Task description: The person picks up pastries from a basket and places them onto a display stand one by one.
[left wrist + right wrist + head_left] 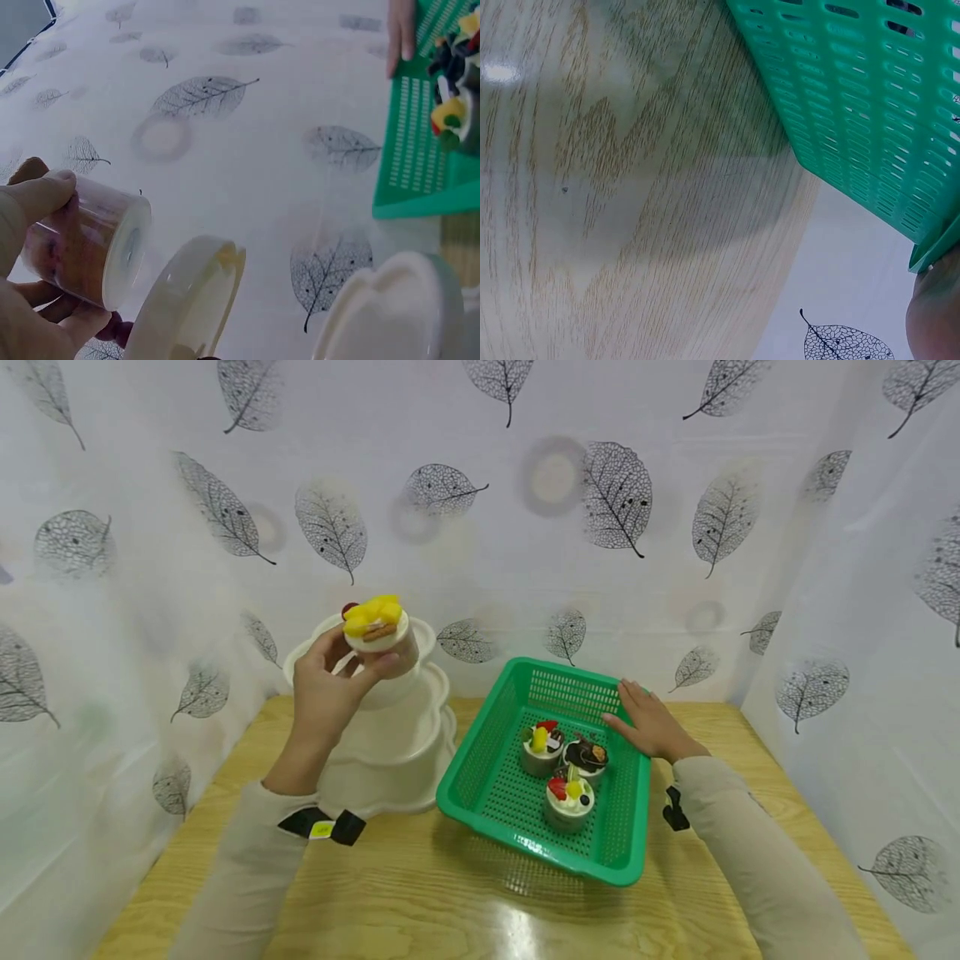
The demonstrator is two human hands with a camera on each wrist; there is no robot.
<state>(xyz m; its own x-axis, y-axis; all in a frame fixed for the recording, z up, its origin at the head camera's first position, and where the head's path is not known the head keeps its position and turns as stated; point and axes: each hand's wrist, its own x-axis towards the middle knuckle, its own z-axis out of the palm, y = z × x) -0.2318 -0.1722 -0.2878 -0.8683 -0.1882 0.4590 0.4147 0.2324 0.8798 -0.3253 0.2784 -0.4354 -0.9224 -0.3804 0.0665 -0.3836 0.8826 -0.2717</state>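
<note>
In the head view, a desk (397, 893) of glossy yellowish wood grain spans the bottom, with a bright reflection at lower centre. Pale curtains (517, 560) printed with dark skeleton leaves enclose it at the back and both sides. Left of centre, the left hand (326, 685) grasps a fruit-topped dessert cup (390, 652), raised in front of a cream tiered stand (390, 727). Right of centre, the right hand (648, 727) lies with fingers extended on the rim of a green basket (487, 777) containing three dessert cups (568, 814).

In the left wrist view, the gripped cup fills the lower left; curtain covers most of the background, with a grey patch in the upper left corner.

In the right wrist view, desk grain occupies the left, basket wall the upper right, curtain the lower right.
</note>
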